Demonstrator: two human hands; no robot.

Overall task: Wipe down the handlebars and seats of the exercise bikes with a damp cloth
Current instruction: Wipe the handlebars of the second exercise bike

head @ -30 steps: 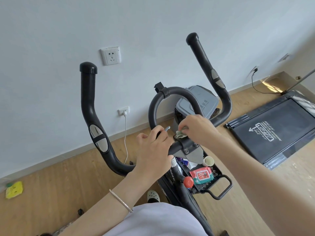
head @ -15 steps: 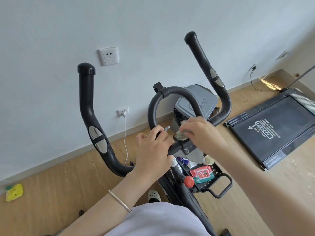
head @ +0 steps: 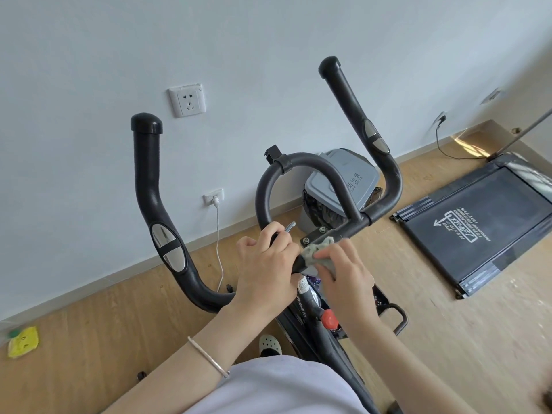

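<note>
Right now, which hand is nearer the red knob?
Right. The right hand, holding the cloth, is just above the red knob; the left hand grips the handlebar further left.

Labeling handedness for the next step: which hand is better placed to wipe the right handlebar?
Right. The right hand holds the cloth on the centre bar, beside the right handlebar; the left hand grips that bar, without cloth.

Pale wall [head: 298, 31], wood floor [head: 448, 339], treadmill [head: 484, 228], grey bin [head: 358, 174]
</note>
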